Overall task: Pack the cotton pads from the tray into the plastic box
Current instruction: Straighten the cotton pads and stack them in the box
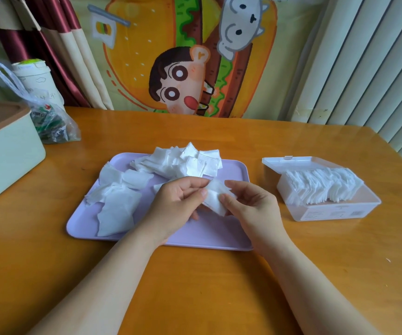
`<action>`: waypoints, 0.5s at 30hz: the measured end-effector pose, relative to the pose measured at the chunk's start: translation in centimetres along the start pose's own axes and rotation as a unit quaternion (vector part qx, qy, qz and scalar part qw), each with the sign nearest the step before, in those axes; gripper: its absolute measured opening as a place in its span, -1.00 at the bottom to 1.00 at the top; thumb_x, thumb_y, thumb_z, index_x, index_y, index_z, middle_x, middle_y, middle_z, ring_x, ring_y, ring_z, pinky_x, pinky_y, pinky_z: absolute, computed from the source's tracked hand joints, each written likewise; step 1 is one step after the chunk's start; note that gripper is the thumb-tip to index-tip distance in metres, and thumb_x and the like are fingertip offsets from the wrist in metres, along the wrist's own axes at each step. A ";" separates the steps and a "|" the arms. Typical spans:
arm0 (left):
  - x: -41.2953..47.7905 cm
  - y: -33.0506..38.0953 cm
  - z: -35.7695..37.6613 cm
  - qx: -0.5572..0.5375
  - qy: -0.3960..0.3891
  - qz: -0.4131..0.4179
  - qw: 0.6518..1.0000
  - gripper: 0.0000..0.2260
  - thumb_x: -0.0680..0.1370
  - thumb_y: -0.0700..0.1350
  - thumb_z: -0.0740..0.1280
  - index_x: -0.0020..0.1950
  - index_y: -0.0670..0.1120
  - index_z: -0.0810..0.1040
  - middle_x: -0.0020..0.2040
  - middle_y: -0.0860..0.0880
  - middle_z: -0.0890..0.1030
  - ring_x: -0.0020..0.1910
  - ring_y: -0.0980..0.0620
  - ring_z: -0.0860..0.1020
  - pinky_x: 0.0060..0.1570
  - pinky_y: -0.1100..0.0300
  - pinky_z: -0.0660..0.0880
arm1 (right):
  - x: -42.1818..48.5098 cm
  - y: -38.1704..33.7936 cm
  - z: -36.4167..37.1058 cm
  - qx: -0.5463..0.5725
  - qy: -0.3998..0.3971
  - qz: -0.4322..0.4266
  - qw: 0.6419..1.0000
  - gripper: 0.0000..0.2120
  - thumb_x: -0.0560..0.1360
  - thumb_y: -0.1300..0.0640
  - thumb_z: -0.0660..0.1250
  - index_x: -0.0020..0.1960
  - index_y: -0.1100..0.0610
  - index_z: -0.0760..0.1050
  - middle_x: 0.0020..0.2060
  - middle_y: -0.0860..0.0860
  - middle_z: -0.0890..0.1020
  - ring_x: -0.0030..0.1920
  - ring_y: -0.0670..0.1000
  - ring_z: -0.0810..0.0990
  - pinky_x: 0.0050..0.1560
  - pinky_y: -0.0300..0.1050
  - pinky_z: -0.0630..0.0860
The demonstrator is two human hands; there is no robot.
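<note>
A lilac tray (195,230) lies in the middle of the wooden table. Loose white cotton pads (171,160) are heaped at its back, and more pads (116,204) lie on its left side. Above the tray, my left hand (178,204) and my right hand (255,206) both pinch a small stack of cotton pads (215,197) between fingers and thumbs. To the right stands a clear plastic box (335,211) with its lid (289,162) open at the back. A row of pads (323,186) stands on edge inside it.
A pale green box (6,153) with a brown top sits at the left edge. Behind it are a plastic bag (50,122) with green packets and a white cup (35,78). A cartoon cloth hangs behind the table. Bare wood shows in front of the tray.
</note>
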State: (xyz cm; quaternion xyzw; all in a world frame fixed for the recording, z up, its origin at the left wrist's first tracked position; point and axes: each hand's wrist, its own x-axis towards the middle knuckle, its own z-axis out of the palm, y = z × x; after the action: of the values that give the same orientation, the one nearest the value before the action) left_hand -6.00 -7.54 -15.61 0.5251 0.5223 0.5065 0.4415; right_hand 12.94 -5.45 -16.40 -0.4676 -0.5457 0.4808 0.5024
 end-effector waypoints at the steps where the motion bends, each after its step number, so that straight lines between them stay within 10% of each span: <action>1: 0.2 -0.5 0.0 0.057 0.031 0.023 0.998 -0.80 0.65 -0.22 0.37 0.18 0.03 0.68 -0.05 0.06 0.76 -0.15 0.11 0.67 -0.13 0.22 0.59 | 0.0 0.0 0.1 -0.013 0.016 -0.010 1.000 -0.76 0.56 0.22 0.51 0.19 0.01 0.70 -0.04 0.00 0.77 -0.09 0.02 0.73 0.01 -0.02 0.67; 7: 0.6 -2.6 0.0 0.426 0.039 0.140 0.893 -0.71 0.59 -0.20 0.38 0.31 -0.09 0.65 0.27 0.06 0.63 0.25 -0.05 0.51 0.24 0.04 0.50 | -0.5 -0.4 0.4 -0.059 0.112 -0.046 0.991 -0.92 0.59 0.00 0.48 -0.07 -0.15 0.65 -0.02 -0.07 0.68 -0.05 -0.17 0.65 -0.02 -0.30 0.52; 15: 0.5 -2.1 0.2 0.401 0.073 0.141 0.902 -0.81 0.55 0.10 0.45 -0.15 0.02 0.62 -0.15 0.14 0.62 -0.03 0.02 0.53 -0.08 0.03 0.53 | -0.3 -0.1 0.1 -0.038 0.090 -0.040 0.994 -0.84 0.62 0.21 0.36 0.05 -0.06 0.59 -0.05 -0.07 0.74 -0.02 -0.09 0.74 0.01 -0.19 0.63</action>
State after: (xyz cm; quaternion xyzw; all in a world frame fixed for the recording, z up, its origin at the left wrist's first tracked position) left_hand -6.04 -6.92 -17.65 0.6874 0.6326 0.3481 0.0785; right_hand 12.85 -5.80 -16.34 -0.5053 -0.5344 0.3951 0.5505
